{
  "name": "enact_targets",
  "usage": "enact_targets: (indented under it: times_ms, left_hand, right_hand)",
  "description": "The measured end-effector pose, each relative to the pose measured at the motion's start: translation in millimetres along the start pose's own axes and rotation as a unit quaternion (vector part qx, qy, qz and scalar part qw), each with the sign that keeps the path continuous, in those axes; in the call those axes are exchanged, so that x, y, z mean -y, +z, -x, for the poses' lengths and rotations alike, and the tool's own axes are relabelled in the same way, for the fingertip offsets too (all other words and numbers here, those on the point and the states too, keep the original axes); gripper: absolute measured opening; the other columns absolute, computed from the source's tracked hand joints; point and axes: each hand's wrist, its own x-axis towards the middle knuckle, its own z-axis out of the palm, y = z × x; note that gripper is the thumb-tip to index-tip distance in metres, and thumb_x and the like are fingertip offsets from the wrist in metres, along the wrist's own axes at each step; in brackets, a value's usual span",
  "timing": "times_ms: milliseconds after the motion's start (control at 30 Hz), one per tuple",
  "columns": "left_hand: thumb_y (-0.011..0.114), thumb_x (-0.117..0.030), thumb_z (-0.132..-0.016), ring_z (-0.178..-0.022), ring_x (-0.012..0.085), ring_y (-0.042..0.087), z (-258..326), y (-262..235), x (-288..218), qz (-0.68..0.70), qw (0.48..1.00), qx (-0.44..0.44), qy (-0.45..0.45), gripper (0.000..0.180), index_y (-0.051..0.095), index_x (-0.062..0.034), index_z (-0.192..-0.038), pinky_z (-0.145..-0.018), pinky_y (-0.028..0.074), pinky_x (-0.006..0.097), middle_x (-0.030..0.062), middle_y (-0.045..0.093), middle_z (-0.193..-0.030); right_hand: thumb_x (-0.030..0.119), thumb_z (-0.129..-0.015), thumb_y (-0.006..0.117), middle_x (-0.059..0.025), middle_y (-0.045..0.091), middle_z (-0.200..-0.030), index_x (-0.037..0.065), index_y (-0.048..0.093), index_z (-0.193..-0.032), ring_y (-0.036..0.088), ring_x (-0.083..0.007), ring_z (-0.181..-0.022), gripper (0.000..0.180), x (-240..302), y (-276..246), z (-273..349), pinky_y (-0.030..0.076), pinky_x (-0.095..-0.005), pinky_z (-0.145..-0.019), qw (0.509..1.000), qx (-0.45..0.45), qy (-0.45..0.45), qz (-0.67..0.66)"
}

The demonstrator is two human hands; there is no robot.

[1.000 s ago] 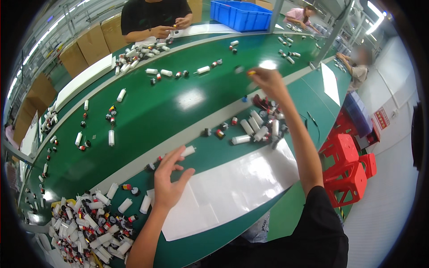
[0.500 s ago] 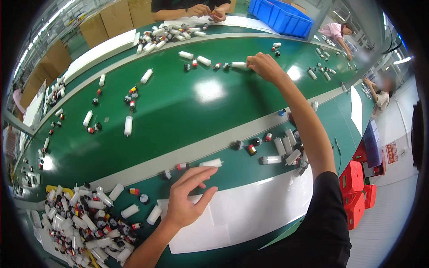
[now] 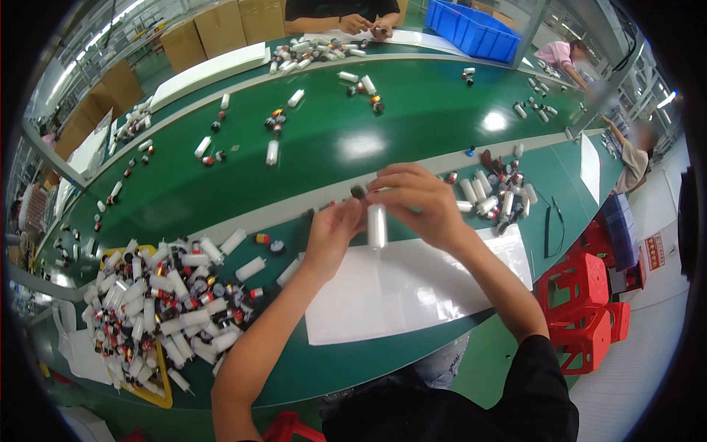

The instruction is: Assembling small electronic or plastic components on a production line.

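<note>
My two hands meet over the near worktop, above a white sheet (image 3: 398,302). Between the fingers of my right hand (image 3: 423,202) is a white plastic cylinder (image 3: 377,227), hanging upright with its small tip down. Close beside its upper end, at the fingertips of both hands, shows a small black cap (image 3: 359,192). My left hand (image 3: 331,236) is closed in a pinch; the fingers partly hide whatever it grips. Left of that arm, a yellow tray (image 3: 163,368) is heaped with white cylinders and red and black small parts.
A second pile of cylinders (image 3: 486,193) lies right of my hands. Beyond a pale rail, the green belt (image 3: 412,110) carries scattered cylinders and caps. Across it stand a blue crate (image 3: 471,31) and a person handling parts. Red stools (image 3: 578,283) stand at the right.
My right hand has come back from the far belt, now with a white cylinder, to meet my left. My left hand has gone from open to pinched. The whole view has shifted.
</note>
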Motion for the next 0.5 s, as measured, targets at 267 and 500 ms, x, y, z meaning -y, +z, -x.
enact_targets:
  times_ms: [267, 500]
  left_hand:
    - [0.066, -0.019, -0.096, -0.108, 0.0139, 0.062, -1.1, -0.8, -11.7, 0.124, 0.989, -0.079, 0.001, 0.03, 0.065, -0.0042, -0.123, -0.093, 0.049, 0.026, 0.0059, 0.067, -0.118]
    - [0.064, -0.018, -0.098, -0.106, 0.0136, 0.061, -1.4, -2.6, -16.2, 0.154, 0.982, -0.108, -0.027, 0.03, 0.064, 0.0, -0.122, -0.097, 0.048, 0.025, 0.0099, 0.067, -0.115]
  right_hand:
    - [0.008, -0.089, 0.071, -0.0134, 0.051, -0.137, 0.006, 0.054, -0.131, 0.057, -0.024, -0.119, 0.045, 22.5, 45.4, 30.5, 0.049, -0.0377, -0.095, 0.876, -0.091, 0.323, -0.345]
    - [0.012, -0.089, 0.07, -0.0165, 0.063, -0.118, 0.002, 0.046, -0.131, 0.068, -0.022, -0.097, 0.049, 29.5, 59.8, 33.7, 0.055, -0.0341, -0.083, 0.885, -0.001, 0.383, -0.264]
